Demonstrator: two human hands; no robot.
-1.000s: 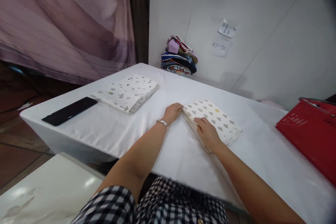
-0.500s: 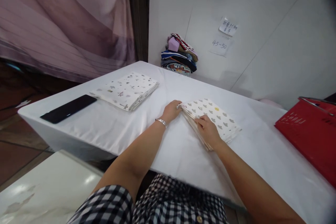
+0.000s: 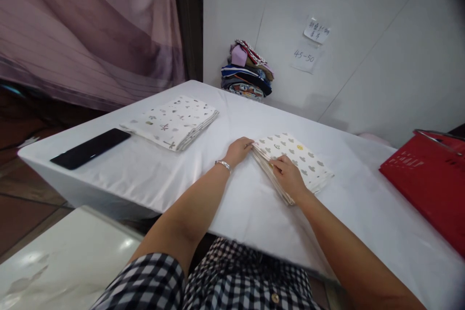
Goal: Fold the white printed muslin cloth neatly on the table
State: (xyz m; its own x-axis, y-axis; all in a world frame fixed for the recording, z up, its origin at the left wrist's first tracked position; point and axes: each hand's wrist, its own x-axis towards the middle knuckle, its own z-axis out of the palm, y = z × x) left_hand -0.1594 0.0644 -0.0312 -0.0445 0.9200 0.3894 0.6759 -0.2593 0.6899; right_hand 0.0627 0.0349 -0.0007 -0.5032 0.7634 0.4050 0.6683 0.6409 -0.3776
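A folded white cloth (image 3: pixel 290 147) with grey cloud-like prints and a small yellow figure lies on the white-covered table in front of me. My left hand (image 3: pixel 240 150), with a bracelet at the wrist, pinches its far left corner. Along the left folded edge, where several layers show, my right hand (image 3: pixel 288 174) grips the cloth between thumb and fingers. Another folded white cloth (image 3: pixel 174 120), printed with small grey and brown motifs, rests to the left, apart from both hands.
A black phone (image 3: pixel 90 147) lies at the table's left end. On the right stands a red basket (image 3: pixel 421 174) with a metal handle. A stack of folded clothes (image 3: pixel 247 72) sits at the far edge by the wall, below paper signs (image 3: pixel 317 30). A pale glossy surface (image 3: pixel 65 256) is at lower left.
Both hands keep their hold on the cloud-print cloth, with the left fingers shifted slightly at its corner. The whole view has tilted a little, so things appear slightly higher.
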